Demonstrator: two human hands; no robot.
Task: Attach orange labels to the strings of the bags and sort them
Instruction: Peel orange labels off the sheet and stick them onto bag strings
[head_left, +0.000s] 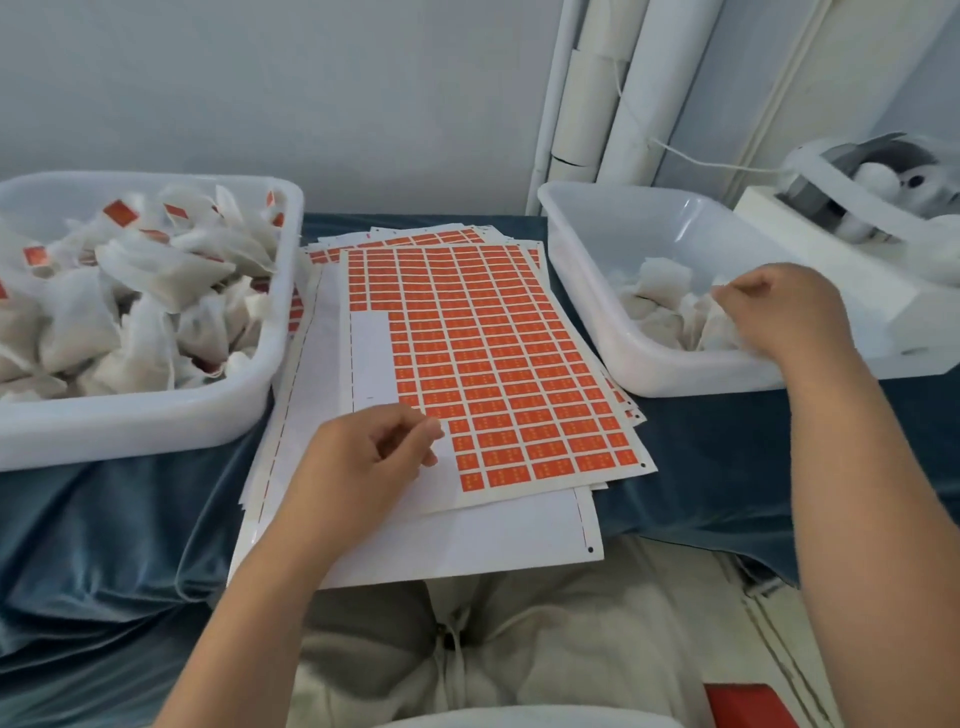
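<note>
Pale drawstring trousers (519, 639) fill the bottom centre of the frame, with a red object (748, 706) cut off at the lower right corner. Just above them a table draped in blue cloth (104, 519) carries a loose stack of sheets, with a blank white backing sheet (467, 540) at the near edge. On top lies a sheet of orange labels (493, 353) running up the centre; its lower left part is already stripped to bare white. Each label bears small pale print, too fine to read. The left hand (363, 457) rests on that stripped corner with its fingers curled and thumb against forefinger at the edge of the remaining labels; whether it pinches a label cannot be told. Well apart from it, at centre right, the right hand (779, 312) reaches into the right tub (587, 249) and grips a white bag (722, 327) among a few unlabelled bags (660, 280) on the tub's floor. At the upper left, the left tub (156, 415) is heaped with labelled bags (156, 275), orange tags showing among them. White pipes (597, 78) stand against the wall at the upper centre, beside a white machine (831, 208) at the upper right.
</note>
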